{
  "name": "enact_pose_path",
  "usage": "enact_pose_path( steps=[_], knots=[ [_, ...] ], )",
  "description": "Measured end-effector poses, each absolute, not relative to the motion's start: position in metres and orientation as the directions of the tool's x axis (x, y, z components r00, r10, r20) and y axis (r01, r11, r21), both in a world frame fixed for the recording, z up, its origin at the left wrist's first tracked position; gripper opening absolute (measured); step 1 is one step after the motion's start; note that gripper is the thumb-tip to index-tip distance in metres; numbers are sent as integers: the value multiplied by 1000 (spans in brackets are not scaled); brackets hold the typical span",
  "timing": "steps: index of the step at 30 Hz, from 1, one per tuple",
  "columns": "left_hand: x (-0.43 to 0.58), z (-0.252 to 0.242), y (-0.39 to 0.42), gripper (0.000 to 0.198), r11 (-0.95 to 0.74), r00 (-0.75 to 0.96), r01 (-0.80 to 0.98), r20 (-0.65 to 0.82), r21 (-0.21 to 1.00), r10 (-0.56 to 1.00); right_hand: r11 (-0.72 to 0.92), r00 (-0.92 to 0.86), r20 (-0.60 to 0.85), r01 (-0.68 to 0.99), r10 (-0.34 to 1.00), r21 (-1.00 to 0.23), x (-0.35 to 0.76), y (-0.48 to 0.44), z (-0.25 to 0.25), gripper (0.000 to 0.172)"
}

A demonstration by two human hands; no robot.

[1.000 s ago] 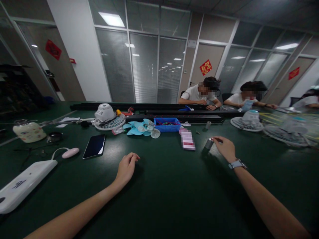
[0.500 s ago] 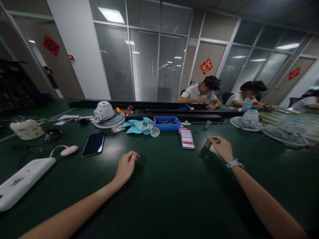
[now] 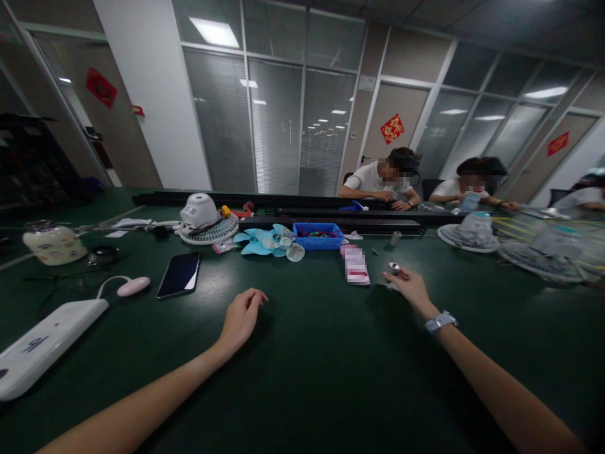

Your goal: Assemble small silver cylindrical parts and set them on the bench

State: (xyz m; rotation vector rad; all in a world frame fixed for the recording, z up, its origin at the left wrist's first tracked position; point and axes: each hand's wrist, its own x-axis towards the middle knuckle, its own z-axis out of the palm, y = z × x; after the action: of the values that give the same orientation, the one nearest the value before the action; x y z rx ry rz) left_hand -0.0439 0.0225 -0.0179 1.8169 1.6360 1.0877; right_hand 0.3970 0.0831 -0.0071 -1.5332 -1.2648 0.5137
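Observation:
My right hand point(image 3: 410, 289), with a watch on the wrist, reaches forward over the dark green table point(image 3: 312, 372) and its fingers close round a small silver cylinder point(image 3: 393, 270), held upright on the table just right of a small pink-and-white packet point(image 3: 356, 265). My left hand point(image 3: 242, 317) rests on the table near the middle with its fingers loosely curled and nothing in them.
A black phone point(image 3: 179, 274), a pink mouse point(image 3: 133, 286), a white device point(image 3: 45, 342), a white fan point(image 3: 205, 220), turquoise fan blades point(image 3: 267, 241) and a blue tray point(image 3: 318, 235) lie ahead. Another silver cylinder point(image 3: 396, 238) stands farther back. Other people sit across the table.
My right hand has slid left toward the packet, taking the silver cylinder along and tipping it upright. My left hand has stayed put.

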Motion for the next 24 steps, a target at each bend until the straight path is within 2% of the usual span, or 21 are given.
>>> enact_pose_path(
  steps=[4,7,9,12,15,24],
  knots=[
    [-42,-16,20,38,-212,-7,600,270,772,963,257,-61,254,394,965,-883,307,53,6,42],
    [-39,-13,16,39,-297,43,596,340,746,939,349,-311,240,367,920,-863,240,28,15,44],
    [-35,-10,10,38,-381,115,599,396,704,911,383,-410,230,346,883,-856,209,16,19,41],
    [-29,-6,1,35,-493,241,586,442,644,864,432,-473,255,314,843,-846,184,8,17,35],
    [-24,-5,-3,35,-544,316,549,445,634,838,431,-466,266,295,844,-852,177,8,11,34],
    [-22,-8,12,30,-461,294,528,356,713,887,419,-468,250,301,848,-857,181,11,-2,39]
  ],
)
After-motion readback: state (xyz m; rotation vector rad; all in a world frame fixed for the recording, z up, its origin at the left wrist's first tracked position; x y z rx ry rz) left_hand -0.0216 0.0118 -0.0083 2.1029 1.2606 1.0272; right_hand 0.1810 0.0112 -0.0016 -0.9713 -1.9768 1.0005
